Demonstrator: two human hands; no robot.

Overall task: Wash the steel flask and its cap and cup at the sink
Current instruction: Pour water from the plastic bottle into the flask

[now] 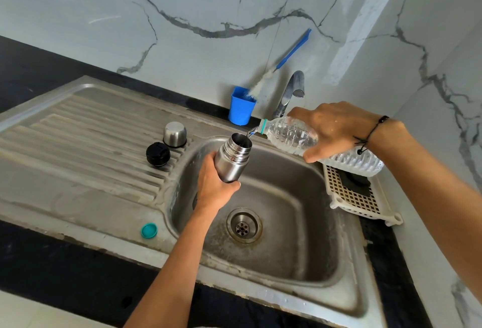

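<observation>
Over the sink basin [300, 213], our left hand [212, 186] grips the tilted steel flask [233, 159] while our right hand [336, 129] grips the pouring water bottle [292, 133]; a drifting neck could spill past the narrow mouth.

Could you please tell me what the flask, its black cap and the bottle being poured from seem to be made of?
Flask: brushed steel, judging by its grey metallic sheen. Black cap: probably plastic, being glossy and moulded. Bottle: clear, ribbed, thin-walled plastic with water visible inside.

L hand [214, 189] grips flask [233, 160]; R hand [336, 129] tips bottle [294, 136] into it
</observation>
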